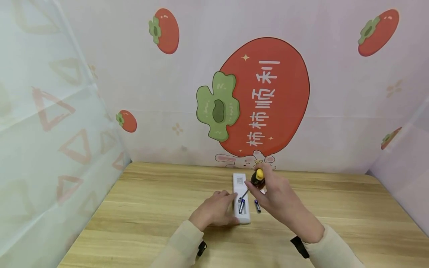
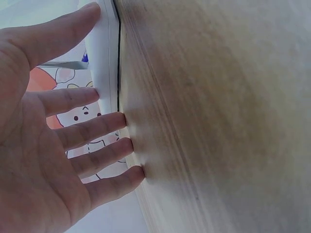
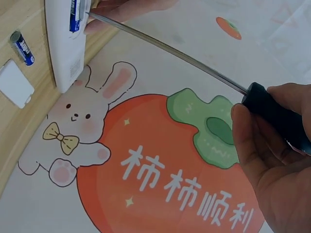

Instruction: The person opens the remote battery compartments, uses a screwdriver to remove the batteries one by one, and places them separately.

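Observation:
A white remote control [image 1: 246,219] lies face down on the wooden table, its battery bay exposed. One blue-and-silver battery [image 1: 241,206] sits slightly slanted in the bay. My left hand [image 1: 216,208] steadies the remote from the left: thumb and index fingertip touch it, while the other fairly straight fingers rest on the table in the left wrist view. My right hand [image 1: 276,190] grips the dark handle of a screwdriver [image 1: 258,178] with a yellow end. Its metal shaft [image 3: 170,53] slopes down to the bay, the tip by the battery's far end.
A loose battery [image 1: 257,206] lies just right of the remote. Beside it is a white battery cover [image 3: 15,85], mostly hidden by my right hand in the head view. Behind the wooden table [image 1: 151,201] stands a printed backdrop [image 1: 335,141].

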{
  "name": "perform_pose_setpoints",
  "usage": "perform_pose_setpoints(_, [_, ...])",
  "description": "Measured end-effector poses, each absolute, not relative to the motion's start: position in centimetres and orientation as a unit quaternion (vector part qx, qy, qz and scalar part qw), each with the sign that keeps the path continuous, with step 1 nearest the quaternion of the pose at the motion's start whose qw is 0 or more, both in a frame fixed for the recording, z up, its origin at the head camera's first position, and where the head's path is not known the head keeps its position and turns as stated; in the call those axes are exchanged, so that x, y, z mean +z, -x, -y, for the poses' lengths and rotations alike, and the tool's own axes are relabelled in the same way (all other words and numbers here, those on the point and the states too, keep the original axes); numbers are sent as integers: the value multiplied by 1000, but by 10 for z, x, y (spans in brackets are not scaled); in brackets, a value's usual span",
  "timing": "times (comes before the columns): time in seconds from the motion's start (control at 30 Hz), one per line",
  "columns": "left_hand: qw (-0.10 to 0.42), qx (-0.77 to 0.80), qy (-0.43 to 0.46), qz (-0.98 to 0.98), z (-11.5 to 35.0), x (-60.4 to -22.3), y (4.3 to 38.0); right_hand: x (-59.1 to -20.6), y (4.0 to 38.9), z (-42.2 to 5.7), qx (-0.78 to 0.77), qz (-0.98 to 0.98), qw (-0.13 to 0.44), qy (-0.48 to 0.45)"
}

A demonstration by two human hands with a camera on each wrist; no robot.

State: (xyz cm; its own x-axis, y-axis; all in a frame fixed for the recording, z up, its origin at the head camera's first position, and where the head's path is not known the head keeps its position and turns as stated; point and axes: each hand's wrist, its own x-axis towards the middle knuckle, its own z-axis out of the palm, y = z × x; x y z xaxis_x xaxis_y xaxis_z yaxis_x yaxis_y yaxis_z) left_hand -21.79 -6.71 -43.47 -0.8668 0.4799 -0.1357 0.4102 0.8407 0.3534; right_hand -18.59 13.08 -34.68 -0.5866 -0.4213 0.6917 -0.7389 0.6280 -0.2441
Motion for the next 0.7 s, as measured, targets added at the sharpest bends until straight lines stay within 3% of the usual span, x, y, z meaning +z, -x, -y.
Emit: perform_pose_setpoints(0.7, [113, 162, -235, -952, 68, -434, 216, -341, 181, -135, 282, 843, 258, -378])
